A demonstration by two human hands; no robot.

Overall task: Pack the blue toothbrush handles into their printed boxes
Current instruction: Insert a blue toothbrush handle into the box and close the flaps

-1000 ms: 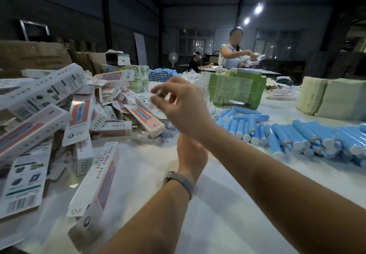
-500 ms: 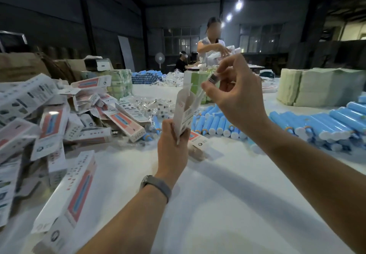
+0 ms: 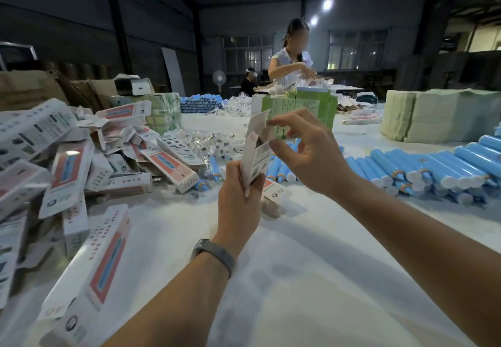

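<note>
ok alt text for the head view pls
A person's left hand grips an upright white printed cardboard box while the right hand works its open top flap. Blue cylindrical toothbrush handles lie heaped to the right on the white table, printed boxes piled left.

Stood at twelve o'clock beyond the white table (image 3: 298, 279): a person in a pale top (image 3: 291, 61), bent over goods. Sat farther back, a second person in dark clothes (image 3: 248, 82). Rested at one o'clock, a green carton (image 3: 306, 108); at two o'clock, stacked pale green sheets (image 3: 433, 115); at eleven o'clock, a pedestal fan (image 3: 219, 78). Lay at ten o'clock, brown cardboard (image 3: 29, 89).
</note>
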